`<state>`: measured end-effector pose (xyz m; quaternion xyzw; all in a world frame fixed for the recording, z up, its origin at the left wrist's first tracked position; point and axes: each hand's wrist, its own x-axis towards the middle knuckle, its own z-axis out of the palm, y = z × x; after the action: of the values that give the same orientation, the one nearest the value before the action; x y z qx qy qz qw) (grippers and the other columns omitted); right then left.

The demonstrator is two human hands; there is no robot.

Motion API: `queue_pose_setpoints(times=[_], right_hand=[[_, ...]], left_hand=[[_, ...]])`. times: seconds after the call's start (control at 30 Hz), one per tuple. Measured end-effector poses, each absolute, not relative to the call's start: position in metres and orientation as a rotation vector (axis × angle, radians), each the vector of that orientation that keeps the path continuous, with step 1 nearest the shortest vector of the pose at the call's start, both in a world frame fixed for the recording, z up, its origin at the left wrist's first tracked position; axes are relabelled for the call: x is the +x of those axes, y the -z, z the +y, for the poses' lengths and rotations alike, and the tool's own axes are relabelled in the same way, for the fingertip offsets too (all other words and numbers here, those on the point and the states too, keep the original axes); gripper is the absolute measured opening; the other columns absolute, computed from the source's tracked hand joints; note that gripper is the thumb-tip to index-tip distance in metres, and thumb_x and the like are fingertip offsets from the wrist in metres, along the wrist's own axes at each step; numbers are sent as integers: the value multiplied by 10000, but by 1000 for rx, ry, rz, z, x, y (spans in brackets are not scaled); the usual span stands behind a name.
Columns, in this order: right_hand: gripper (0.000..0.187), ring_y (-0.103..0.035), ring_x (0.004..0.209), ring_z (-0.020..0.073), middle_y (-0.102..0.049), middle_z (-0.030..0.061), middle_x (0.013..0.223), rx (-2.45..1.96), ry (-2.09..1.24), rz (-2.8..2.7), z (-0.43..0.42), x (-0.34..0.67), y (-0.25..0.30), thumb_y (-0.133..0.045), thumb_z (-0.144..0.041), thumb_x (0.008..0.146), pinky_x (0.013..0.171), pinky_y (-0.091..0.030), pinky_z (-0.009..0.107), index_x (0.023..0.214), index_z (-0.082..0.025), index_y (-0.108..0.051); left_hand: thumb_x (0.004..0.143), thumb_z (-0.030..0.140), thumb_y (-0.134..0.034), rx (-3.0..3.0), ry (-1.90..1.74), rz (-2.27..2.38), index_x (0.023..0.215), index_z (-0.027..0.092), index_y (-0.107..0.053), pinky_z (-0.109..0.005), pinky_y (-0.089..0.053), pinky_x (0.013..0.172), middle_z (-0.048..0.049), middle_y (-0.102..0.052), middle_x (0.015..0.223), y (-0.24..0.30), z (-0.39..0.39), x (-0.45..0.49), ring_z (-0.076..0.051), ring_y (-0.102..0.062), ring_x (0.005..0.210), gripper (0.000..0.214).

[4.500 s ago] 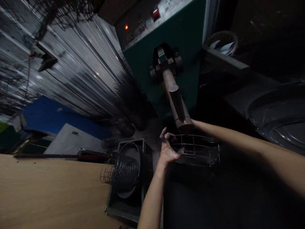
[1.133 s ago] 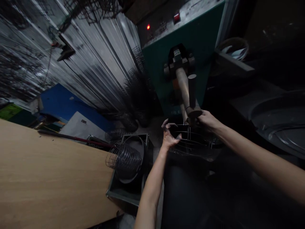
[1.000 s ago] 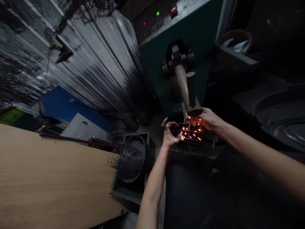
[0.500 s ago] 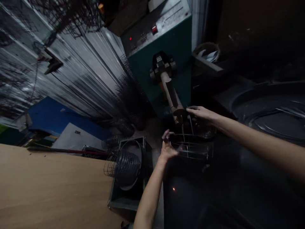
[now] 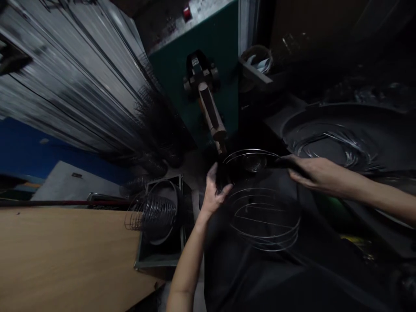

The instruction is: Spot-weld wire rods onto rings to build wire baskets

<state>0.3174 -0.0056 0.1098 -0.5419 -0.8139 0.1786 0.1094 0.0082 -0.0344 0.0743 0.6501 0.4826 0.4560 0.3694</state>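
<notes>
My right hand (image 5: 313, 173) is closed round the right end of a thin wire ring (image 5: 251, 151), its fingertips dark and partly blurred. The ring arcs leftward, passing just below the tip of a spot-welder-like arm (image 5: 211, 108) that juts from a green machine. Left of that tip, my left hand (image 5: 216, 190) is raised with thumb and fingers apart; its dark fingertips are hard to make out, and the ring's left end is close by. Below, over dark cloth, is a round wire frame (image 5: 266, 238) of several hoops; whether it joins the ring I cannot tell.
The green machine (image 5: 214, 47) stands ahead. A crate (image 5: 159, 262) at the left carries a stack of wire rings (image 5: 159, 210) beside a wooden board (image 5: 65, 255). At the right, a large dark basin (image 5: 299, 115) holds loose wire rings (image 5: 344, 143). A small bucket (image 5: 269, 60) sits behind.
The view has shifted right. My right hand has drawn away from the welding arm's tip, to the right, with the wire ring. The wire frame now shows lower, over the dark cloth.
</notes>
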Motion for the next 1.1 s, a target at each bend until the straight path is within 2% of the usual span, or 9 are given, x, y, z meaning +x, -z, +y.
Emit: queue_pose_setpoints(times=[0.1, 0.23, 0.37, 0.47, 0.53, 0.6, 0.77, 0.9, 1.1], right_hand=[[390, -661, 879, 298, -677, 175, 967, -1475, -484, -2413, 12, 302, -96, -393, -233, 875, 785, -499, 383, 1205, -93, -545], [385, -654, 967, 238, -675, 130, 1080, -1393, -652, -2415, 58, 269, -69, -362, -188, 899, 856, -499, 331, 1194, -112, -597], [342, -642, 1018, 214, -685, 71, 1108, -1488, -744, -2380, 96, 240, -44, -432, -210, 910, 886, -489, 282, 1163, -161, -657], [312, -655, 977, 204, -705, 52, 1054, -1556, -784, -2366, 112, 234, -32, -463, -215, 913, 841, -493, 248, 1120, -179, -692], [290, -664, 942, 194, -716, 27, 1012, -1561, -815, -2376, 119, 237, -23, -487, -211, 903, 819, -496, 240, 1090, -206, -709], [290, -665, 930, 185, -715, 7, 1014, -1538, -856, -2353, 124, 241, -16, -501, -205, 895, 826, -497, 245, 1093, -235, -710], [406, -635, 1010, 203, -675, 31, 1135, -1488, -751, -2299, 114, 236, -24, -477, -158, 888, 898, -486, 297, 1256, -241, -626], [482, -629, 962, 254, -600, 109, 1215, -1469, -361, -2316, 88, 228, -57, -437, -184, 914, 771, -521, 346, 1389, -233, -506], [464, -629, 929, 274, -580, 152, 1174, -1557, -265, -2336, 78, 233, -71, -406, -146, 917, 745, -523, 358, 1356, -198, -545]], left_hand=[[880, 492, -544, 1302, -1086, 1079, 1218, 182, -581, -208, -456, 616, 1, -590, 698, -91, -47, 17, -90, -536, 629, 460], [845, 453, -620, 856, -1106, 989, 1118, 139, -634, -149, -209, 395, 76, -397, 503, -106, -68, 55, -25, -275, 409, 417], [845, 492, -601, 770, -1140, 974, 1141, 154, -631, -155, -319, 430, 49, -494, 584, -102, -65, 91, -29, -373, 432, 450], [832, 457, -635, 1094, -1063, 1033, 1229, 215, -602, -268, -505, 818, -53, -682, 1007, -108, -70, 86, -128, -641, 847, 467], [817, 427, -664, 1284, -945, 1063, 1249, 246, -600, -346, -419, 1032, -66, -634, 1242, -116, -75, 66, -199, -583, 1140, 472], [865, 438, -598, 1279, -994, 1156, 1266, 250, -589, -372, -384, 1074, -64, -635, 1254, -119, -74, 47, -207, -558, 1190, 443], [855, 556, -549, 991, -1054, 1133, 1245, 188, -597, -303, -487, 885, -64, -706, 968, -88, -44, 49, -165, -643, 928, 539], [766, 567, -654, 842, -925, 883, 1014, 129, -693, -200, -413, 547, 38, -523, 572, -65, -22, 68, -56, -481, 499, 505], [705, 511, -736, 984, -877, 935, 819, 115, -666, -186, -402, 524, 20, -581, 616, -64, -20, 49, -49, -514, 518, 418]])
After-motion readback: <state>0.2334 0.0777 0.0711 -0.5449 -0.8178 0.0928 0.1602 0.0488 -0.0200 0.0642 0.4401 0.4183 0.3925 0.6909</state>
